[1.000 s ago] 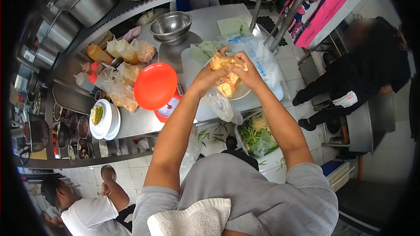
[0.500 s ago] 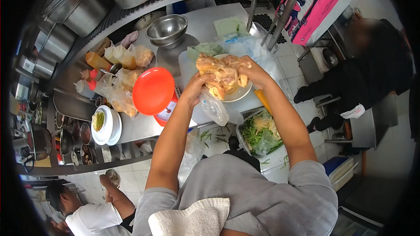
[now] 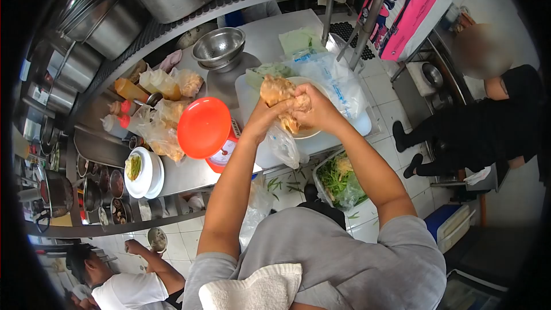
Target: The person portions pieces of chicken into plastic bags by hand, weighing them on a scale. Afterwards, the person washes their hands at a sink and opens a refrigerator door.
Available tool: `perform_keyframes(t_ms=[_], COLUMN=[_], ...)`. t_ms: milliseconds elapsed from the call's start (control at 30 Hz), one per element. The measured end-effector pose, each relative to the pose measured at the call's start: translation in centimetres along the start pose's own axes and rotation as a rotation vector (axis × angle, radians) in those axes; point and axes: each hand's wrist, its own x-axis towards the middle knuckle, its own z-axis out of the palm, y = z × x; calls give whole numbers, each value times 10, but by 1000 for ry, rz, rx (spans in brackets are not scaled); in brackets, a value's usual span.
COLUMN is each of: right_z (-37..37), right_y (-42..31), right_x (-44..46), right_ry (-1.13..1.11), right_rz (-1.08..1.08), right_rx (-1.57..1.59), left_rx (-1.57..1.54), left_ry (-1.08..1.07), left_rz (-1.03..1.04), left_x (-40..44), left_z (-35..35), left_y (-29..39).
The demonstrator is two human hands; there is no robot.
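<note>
My left hand (image 3: 266, 118) and right hand (image 3: 318, 109) grip what looks like raw meat (image 3: 278, 88) over a pale bowl (image 3: 308, 134), right of the red scale (image 3: 202, 128).

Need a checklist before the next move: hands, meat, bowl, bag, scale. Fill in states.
1. Left hand on the meat: ok, fingers around it.
2. Right hand on the meat: ok, gripping its near side.
3. Bowl under the hands: ok, looks beneath them.
4. Clear plastic bag well apart from left hand: not ok, right beside it.
5. Scale dial reading: cannot tell, too small.
</note>
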Motion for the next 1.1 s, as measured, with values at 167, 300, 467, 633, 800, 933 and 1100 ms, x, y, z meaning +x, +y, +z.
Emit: perform_keyframes(t_ms=[167, 300, 467, 633, 800, 933, 1100], right_z=[6, 1, 4, 7, -8, -13, -12], right_y=[-11, -13, -12, -16, 23, 36, 38], right_x=[-7, -2, -6, -13, -7, -2, -1], right_ry=[80, 31, 16, 41, 64, -22, -54], right_rz=[-146, -229, -257, -215, -300, -61, 25], right_rx=[-228, -344, -405, -437, -186, 292, 625], left_rx=[-31, -183, -282, -338, -325, -343, -454], left_ry=[80, 197, 223, 230, 44, 22, 94], left_rz=[-43, -55, -181, -266, -210, -231, -123], left_x=[5, 7, 11, 12, 12, 11, 4], left_z=[11, 13, 13, 17, 14, 13, 23], left_y=[-4, -20, -30, -11, -14, -20, -20])
